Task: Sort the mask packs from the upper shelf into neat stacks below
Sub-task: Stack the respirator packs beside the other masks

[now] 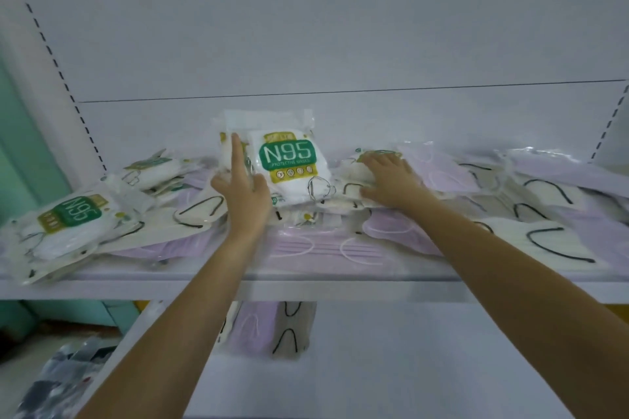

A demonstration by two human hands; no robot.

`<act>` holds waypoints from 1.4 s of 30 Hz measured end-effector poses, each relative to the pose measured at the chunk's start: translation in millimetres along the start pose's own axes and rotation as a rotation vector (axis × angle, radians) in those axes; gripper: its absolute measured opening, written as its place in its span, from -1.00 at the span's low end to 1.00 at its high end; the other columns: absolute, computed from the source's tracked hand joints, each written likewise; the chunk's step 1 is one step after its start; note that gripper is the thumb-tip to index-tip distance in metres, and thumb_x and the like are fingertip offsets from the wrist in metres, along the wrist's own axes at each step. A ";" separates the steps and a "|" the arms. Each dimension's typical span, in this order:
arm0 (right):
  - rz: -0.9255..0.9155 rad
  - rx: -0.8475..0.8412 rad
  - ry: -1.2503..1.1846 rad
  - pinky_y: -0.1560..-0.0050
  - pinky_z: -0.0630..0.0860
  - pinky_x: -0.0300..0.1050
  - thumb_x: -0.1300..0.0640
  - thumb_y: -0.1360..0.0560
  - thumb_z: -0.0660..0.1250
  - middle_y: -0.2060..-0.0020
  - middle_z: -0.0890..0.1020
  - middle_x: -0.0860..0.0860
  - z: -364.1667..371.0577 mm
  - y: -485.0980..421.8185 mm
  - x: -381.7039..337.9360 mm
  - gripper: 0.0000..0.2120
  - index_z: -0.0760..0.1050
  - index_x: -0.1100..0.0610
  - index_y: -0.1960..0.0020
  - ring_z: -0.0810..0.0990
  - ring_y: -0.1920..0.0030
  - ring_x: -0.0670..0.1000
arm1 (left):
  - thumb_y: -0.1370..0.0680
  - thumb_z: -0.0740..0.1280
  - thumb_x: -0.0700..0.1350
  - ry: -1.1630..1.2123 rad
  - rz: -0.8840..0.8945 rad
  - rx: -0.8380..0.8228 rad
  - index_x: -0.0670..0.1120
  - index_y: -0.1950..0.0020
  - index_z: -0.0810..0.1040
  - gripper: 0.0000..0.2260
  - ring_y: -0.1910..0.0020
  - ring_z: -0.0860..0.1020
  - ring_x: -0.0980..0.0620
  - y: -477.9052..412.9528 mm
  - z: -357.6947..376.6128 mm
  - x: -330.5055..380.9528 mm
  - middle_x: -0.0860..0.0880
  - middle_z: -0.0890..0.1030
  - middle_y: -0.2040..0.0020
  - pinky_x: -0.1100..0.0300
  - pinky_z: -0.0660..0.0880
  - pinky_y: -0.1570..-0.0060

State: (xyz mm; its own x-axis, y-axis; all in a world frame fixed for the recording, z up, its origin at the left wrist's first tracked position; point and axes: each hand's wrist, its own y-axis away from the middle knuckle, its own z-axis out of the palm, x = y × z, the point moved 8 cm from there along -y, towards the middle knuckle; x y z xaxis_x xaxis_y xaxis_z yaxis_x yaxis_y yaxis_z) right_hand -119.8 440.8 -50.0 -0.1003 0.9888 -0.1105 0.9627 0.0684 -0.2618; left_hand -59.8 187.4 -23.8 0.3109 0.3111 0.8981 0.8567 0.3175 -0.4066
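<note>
I see L hand [243,189] gripping N95 pack [289,160] upright, w/ index finger straight, above upper shelf [340,289]. R hand [391,180] rests flat, fingers relaxed, on pile of packs [306,248].

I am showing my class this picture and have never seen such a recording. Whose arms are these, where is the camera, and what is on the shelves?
There is no machine here: a person wears a camera on the head, so you look forward and down along both bare arms. The left hand holds an N95 pack upright. The right hand rests flat on the jumble on the upper shelf: N95 packs, lilac masks, cream masks with black loops. A few packs stand on the lower shelf.
</note>
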 end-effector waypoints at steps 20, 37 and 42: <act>-0.194 0.399 -1.273 -0.01 0.45 -0.37 0.44 -0.53 0.16 0.09 0.63 -0.04 -61.8 25.1 -40.2 -0.65 0.50 0.05 0.21 0.56 0.05 -0.26 | -0.54 0.25 0.11 0.209 -0.320 -0.057 -0.08 -0.15 0.37 -0.68 0.04 0.45 0.14 -8.5 -6.2 -10.3 0.08 0.39 0.00 0.16 0.44 -0.12; -0.671 0.267 -0.722 -0.47 -0.15 -0.04 0.34 -0.48 0.09 -0.30 0.34 -0.25 -108.2 74.0 -106.7 -0.63 0.46 -0.10 0.24 0.05 -0.46 -0.10 | -0.56 0.23 -0.21 0.418 -0.137 -0.311 -0.04 0.07 0.50 -0.90 0.26 0.58 0.21 19.0 -25.5 14.5 0.11 0.64 0.24 0.31 0.46 0.23; -0.227 0.073 -1.296 -0.43 0.04 -0.09 0.09 -0.58 0.10 -0.47 0.10 -0.21 -61.8 88.1 -115.2 -0.65 0.31 -0.22 -0.31 0.05 -0.43 -0.21 | -0.55 0.24 -0.29 0.467 -0.114 -0.078 0.00 0.02 0.50 -0.82 0.22 0.59 0.24 57.2 -55.5 1.8 0.07 0.61 0.12 0.33 0.49 0.30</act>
State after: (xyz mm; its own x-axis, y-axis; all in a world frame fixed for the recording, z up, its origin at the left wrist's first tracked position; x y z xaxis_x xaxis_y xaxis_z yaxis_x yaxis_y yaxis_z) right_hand -7.9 341.0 -1.1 -0.4626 0.1103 -0.8797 0.8811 0.1669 -0.4424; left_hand 12.5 156.4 -36.2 0.3498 -0.1625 0.9226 0.9187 0.2525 -0.3038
